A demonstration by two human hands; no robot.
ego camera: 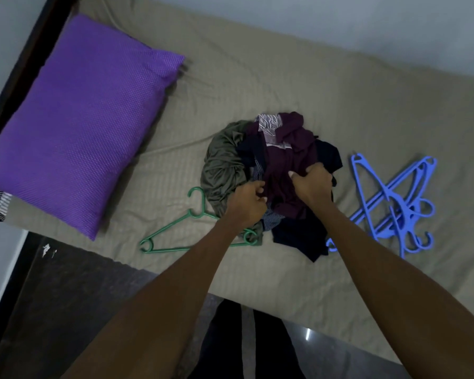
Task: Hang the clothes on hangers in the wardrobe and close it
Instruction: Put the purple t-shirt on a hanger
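A heap of clothes lies in the middle of the bed. On top is a dark maroon garment (282, 165), with an olive green garment (222, 162) to its left and dark navy clothes (298, 233) under and in front. My left hand (246, 201) grips the maroon garment's left edge. My right hand (311, 181) grips the same maroon cloth at its right side. A green hanger (175, 231) lies on the bed left of the heap, partly under the clothes. Several blue hangers (391, 206) lie tangled to the right. The wardrobe is out of view.
The bed has a grey-brown sheet (257, 77). A large purple pillow (82, 119) lies at the left end, against a dark bed frame (30, 47). A pale wall (340, 20) runs behind the bed. Dark floor (66, 296) shows in front.
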